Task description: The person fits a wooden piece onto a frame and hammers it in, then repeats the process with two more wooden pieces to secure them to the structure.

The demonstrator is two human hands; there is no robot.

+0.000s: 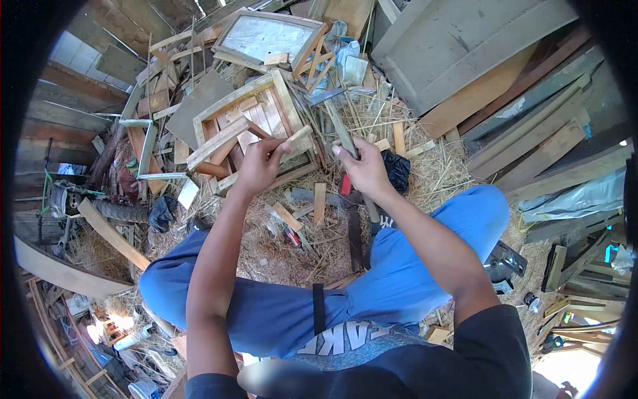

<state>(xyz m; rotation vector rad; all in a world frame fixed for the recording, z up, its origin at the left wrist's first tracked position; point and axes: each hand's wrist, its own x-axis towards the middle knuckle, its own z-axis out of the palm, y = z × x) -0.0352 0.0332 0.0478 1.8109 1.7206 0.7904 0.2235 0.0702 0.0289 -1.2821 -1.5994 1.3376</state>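
My left hand [259, 166] is closed in a pinch around a short pale strip of wood [300, 135], whose end sticks out to the right of the fingers. Another wooden bar [218, 143] reaches that hand from the left, over a wooden frame [287, 100] lying on the ground. In my right hand [367, 167] is a long greyish wooden stick [339, 123]. The stick slants up past the thumb, and its lower part [371, 209] shows below the hand. A dark flat bar [354, 233] lies below the right hand, with a red object [345, 184] at its top.
Straw and wood scraps [320, 203] cover the ground between my legs, with a red-and-black tool [291, 236] among them. A black plastic bag [396, 171] lies beside my right hand. Boards [531, 143] lean at the right, and a large panel [465, 46] stands behind.
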